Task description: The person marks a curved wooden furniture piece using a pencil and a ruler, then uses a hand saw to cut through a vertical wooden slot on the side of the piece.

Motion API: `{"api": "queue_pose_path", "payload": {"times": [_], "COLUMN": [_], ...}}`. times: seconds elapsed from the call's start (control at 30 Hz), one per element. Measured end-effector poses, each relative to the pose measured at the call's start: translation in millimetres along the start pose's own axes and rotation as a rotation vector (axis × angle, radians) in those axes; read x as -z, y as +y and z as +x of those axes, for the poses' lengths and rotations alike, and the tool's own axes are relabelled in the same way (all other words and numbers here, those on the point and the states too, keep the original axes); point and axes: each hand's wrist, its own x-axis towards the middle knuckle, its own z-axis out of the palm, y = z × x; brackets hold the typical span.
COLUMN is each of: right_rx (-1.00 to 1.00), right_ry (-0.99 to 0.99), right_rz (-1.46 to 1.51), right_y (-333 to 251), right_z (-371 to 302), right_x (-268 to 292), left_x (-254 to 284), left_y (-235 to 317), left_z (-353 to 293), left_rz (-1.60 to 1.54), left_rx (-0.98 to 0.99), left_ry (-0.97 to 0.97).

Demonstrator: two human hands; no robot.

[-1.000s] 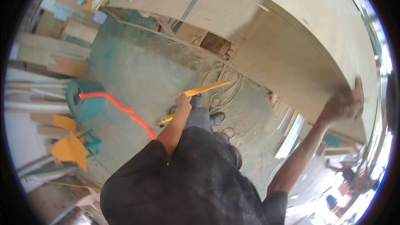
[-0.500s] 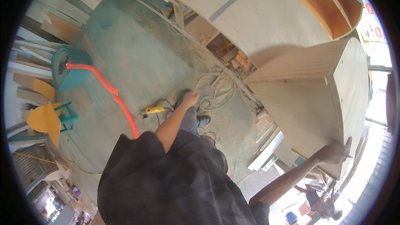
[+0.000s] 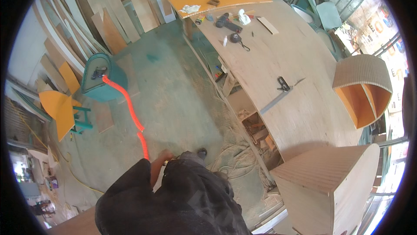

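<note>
My left hand (image 3: 164, 155) hangs low beside my dark clothing, close to the lower end of an orange coiled hose (image 3: 130, 106). Its fingers are too small and partly hidden, so I cannot make out whether they hold anything. My right hand is out of the picture. At the lower right stands a pale wooden cabinet (image 3: 304, 196) with a ribbed curved side, against the near end of a long wooden worktable (image 3: 299, 122). A combination square (image 3: 278, 98) lies on that tabletop.
A smaller ribbed cabinet (image 3: 362, 72) with orange insides sits at the table's right edge. Farther back lie a cordless drill (image 3: 226, 23) and a dark tape measure (image 3: 235, 38). On the left are a teal rounded box (image 3: 104, 78) and leaning boards (image 3: 108, 30). Cables (image 3: 234, 161) coil on the floor.
The view has swung, bringing the table's far end in. My right hand, earlier at the wooden cabinet's edge, has left the picture. My left hand sits lower, and the yellow power tool no longer shows.
</note>
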Motion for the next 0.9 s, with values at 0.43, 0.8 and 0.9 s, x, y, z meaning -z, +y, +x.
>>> {"api": "queue_pose_path", "payload": {"times": [0.43,0.8,0.9], "right_rx": [-0.923,-0.96,-0.837], "right_ry": [-1.253,-1.062,-1.177], "right_rz": [0.399,-0.169,-0.509], "right_y": [-398.0,-290.5,-310.0], "right_z": [-159.1,-351.2,-346.5], "right_x": [-382.7,-531.5,-543.2], "left_x": [296.4,420.1,529.1], "left_y": [188.8,19.9,7.9], "left_z": [123.6,155.0,181.6], "left_rz": [-0.53,-0.458,-0.485], "left_rx": [-0.21,0.099,0.339], "left_ry": [0.365,0.494,0.822]}}
